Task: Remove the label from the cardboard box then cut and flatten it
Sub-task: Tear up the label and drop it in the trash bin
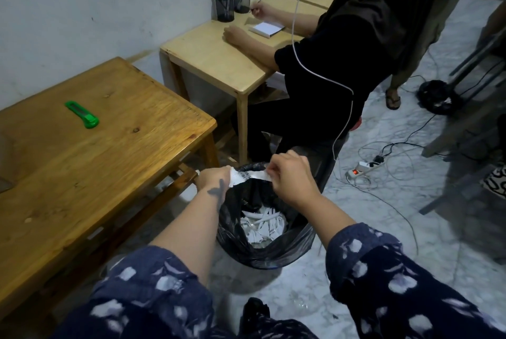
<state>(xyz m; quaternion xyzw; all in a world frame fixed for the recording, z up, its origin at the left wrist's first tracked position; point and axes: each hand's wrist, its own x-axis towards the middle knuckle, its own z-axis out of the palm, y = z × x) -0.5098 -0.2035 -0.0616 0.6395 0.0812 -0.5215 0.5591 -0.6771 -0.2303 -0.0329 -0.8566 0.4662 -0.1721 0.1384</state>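
Observation:
A white label (250,176) with a printed barcode is stretched between my two hands, above the open bin (298,245) lined with a black bag. My left hand (213,178) pinches its left end and my right hand (290,177) pinches its right end. White paper scraps (262,227) lie in the bottom of the bin. A green utility knife (82,114) rests on the dark wooden table (90,163) to my left, well apart from both hands. A grey-brown corner (4,184) shows at the table's left edge; I cannot tell whether it is the cardboard box.
A person in black sits at a lighter wooden desk (219,62) just behind the bin, with pen holders (224,6) and a notepad (267,28) on it. A power strip (364,169) and loose cables lie on the marble floor to the right.

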